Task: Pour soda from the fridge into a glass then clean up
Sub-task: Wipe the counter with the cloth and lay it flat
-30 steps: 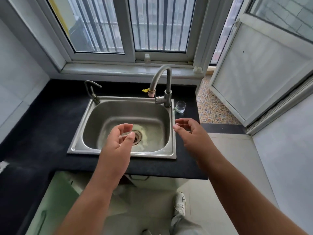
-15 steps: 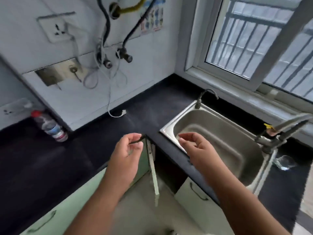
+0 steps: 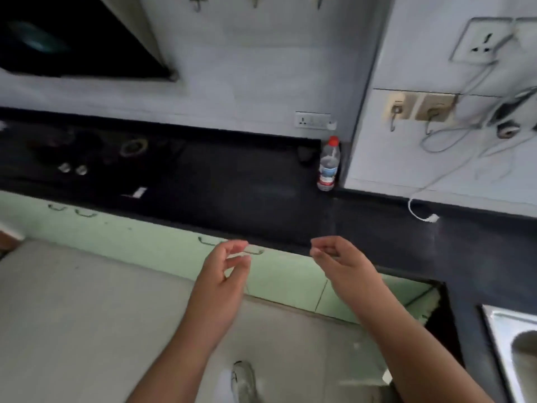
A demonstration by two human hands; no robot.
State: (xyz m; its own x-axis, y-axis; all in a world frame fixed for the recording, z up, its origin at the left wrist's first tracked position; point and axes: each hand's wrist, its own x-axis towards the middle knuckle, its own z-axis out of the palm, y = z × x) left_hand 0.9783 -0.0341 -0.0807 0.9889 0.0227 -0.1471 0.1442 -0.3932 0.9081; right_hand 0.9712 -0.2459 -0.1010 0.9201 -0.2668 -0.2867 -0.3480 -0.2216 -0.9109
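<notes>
We hold our left hand [image 3: 223, 274] and right hand [image 3: 340, 263] loosely curled, seemingly empty, before the counter [image 3: 261, 205], likely free for fetching; the bottle [image 3: 328, 164] stands tucked in the wall corner

The left grip [image 3: 223, 274] and the right grip [image 3: 341, 264] hover loosely curled before the black counter [image 3: 232, 196]; a red-capped bottle [image 3: 328, 165] stands in its corner.
</notes>
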